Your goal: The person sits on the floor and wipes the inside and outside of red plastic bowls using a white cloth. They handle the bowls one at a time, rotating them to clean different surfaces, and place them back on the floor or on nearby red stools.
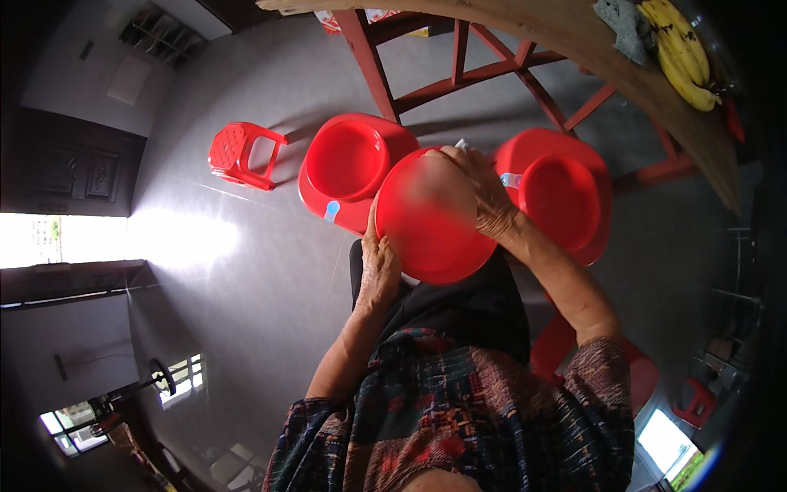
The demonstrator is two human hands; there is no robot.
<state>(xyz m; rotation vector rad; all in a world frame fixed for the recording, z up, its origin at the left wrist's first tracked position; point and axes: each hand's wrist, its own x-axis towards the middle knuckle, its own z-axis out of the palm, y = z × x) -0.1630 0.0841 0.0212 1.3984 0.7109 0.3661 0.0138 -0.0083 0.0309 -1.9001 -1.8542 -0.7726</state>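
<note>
Above my lap I hold a round red plastic basin point(447, 261) between both hands; part of its middle is blurred. My left hand point(379, 264) is closed on its left rim. At the upper right rim, my right hand point(485, 193) grips it, and a small white bit point(461, 144) shows beside those fingers. Beyond the left hand, another red basin point(348, 161) rests on a red plastic stool point(402, 141). To the right of my right hand, a similar red basin point(560, 203) sits on a second red stool point(602, 176).
A small red stool point(238, 152) stands on the grey floor point(270, 279) at left. Across the far side runs a wooden tabletop point(533, 18) on red legs point(370, 66). Bananas point(682, 53) and a grey cloth point(625, 31) lie on it. Bright light enters a doorway point(82, 238).
</note>
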